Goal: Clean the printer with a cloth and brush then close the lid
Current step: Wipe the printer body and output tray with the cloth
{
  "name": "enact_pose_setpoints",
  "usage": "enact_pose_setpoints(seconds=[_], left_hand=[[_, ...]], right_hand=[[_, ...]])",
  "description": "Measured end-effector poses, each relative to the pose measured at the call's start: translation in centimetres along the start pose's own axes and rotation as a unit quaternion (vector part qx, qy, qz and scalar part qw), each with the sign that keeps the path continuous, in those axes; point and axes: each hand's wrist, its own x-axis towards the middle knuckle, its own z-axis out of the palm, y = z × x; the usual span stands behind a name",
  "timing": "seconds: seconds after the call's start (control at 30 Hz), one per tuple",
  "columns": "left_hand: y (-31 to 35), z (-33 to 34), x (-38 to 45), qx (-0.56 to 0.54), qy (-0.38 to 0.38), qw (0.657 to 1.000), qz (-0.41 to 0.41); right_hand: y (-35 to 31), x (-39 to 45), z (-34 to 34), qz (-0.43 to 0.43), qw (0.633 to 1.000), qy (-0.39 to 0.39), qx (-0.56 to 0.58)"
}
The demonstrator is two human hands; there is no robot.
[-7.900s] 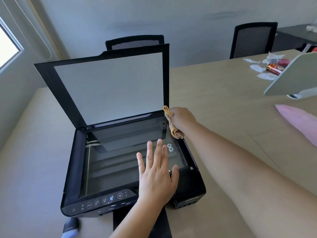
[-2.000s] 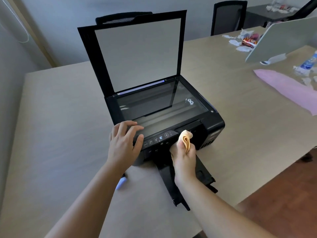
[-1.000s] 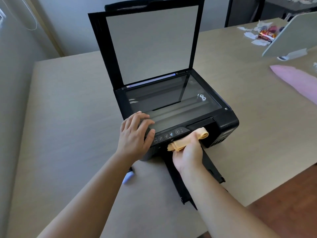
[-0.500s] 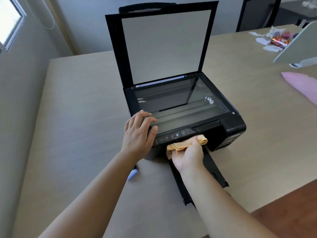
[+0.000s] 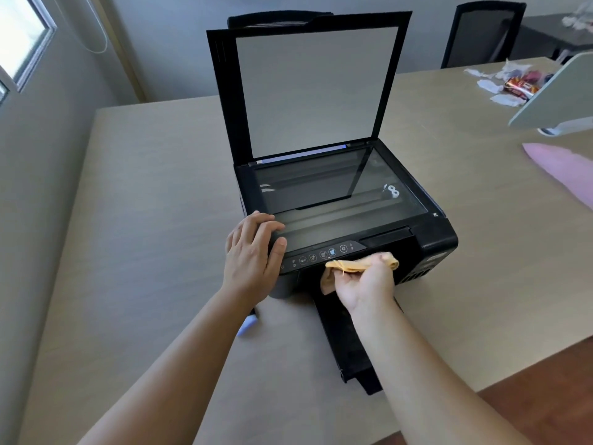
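1. Orange-yellow cloth [image 5: 354,265] is bunched in the right hand [image 5: 365,284], whose fingers are curled closed around it, pressing it against the front face of the printer [image 5: 430,239] just below the control panel [image 5: 321,253], a little right of the frame's centre
2. The left hand [image 5: 253,252] lies flat with fingers spread and relaxed, gripping nothing, resting on the printer's front left corner where the panel meets the scanner glass [image 5: 337,194]
3. The black printer sits mid-frame on a pale wooden table [image 5: 144,220]; its lid [image 5: 314,88] stands raised, nearly upright, showing a grey-white inner pad
4. On the open scanner bed, near its right edge, there is a small white mark or object; what it is cannot be told
5. A black output tray [image 5: 346,345] juts out of the printer's front toward the lower middle of the frame, under the right forearm; nothing can be seen lying in it
6. A small blue-white object [image 5: 247,324] peeks out beside the left forearm, mostly hidden
7. At the upper right of the frame lie crumpled white papers and a red wrapper [image 5: 516,86], next to a grey tilted panel [image 5: 558,94] on a stand; below it a pink sheet [image 5: 564,171] lies flat on the table
8. A black chair [image 5: 481,33] stands behind the table at the upper right, another just behind the lid, and a window [image 5: 22,36] shows at the upper left
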Motion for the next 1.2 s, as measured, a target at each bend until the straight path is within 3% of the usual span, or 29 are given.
enact_pose_setpoints(seconds=[0.2, 0.5, 0.63, 0.73, 0.83, 1.0, 1.1, 1.2], left_hand=[[1.0, 0.6, 0.1, 0.001, -0.007, 1.0, 0.028], [2.0, 0.3, 0.3, 0.003, -0.004, 0.997, 0.08], [2.9, 1.4, 0.2, 0.024, -0.014, 0.991, 0.134], [3.5, 2.2, 0.1, 0.034, -0.028, 0.987, 0.157], [3.9, 2.5, -0.1, 0.037, -0.028, 0.986, 0.162], [4.8, 2.9, -0.1, 0.03, -0.026, 0.988, 0.151], [4.9, 3.2, -0.4, 0.022, -0.028, 0.988, 0.151], [4.7, 3.4, -0.5, 0.018, -0.02, 0.989, 0.147]], right_hand=[[3.4, -2.6, 0.9, 0.087, 0.995, -0.005, -0.054], [-1.4, 2.1, -0.1, -0.021, 0.998, 0.046, -0.026], [1.3, 1.4, -1.1, 0.002, 0.998, 0.002, -0.059], [-1.5, 1.7, -0.8, -0.044, 0.998, -0.029, -0.034], [-3.6, 2.9, -0.8, -0.076, 0.997, -0.01, -0.019], [-2.5, 3.3, -2.7, -0.023, 0.995, 0.016, -0.093], [-5.2, 1.6, -4.1, -0.095, 0.982, 0.018, -0.164], [-9.3, -2.0, -5.6, -0.282, 0.924, 0.032, -0.256]])
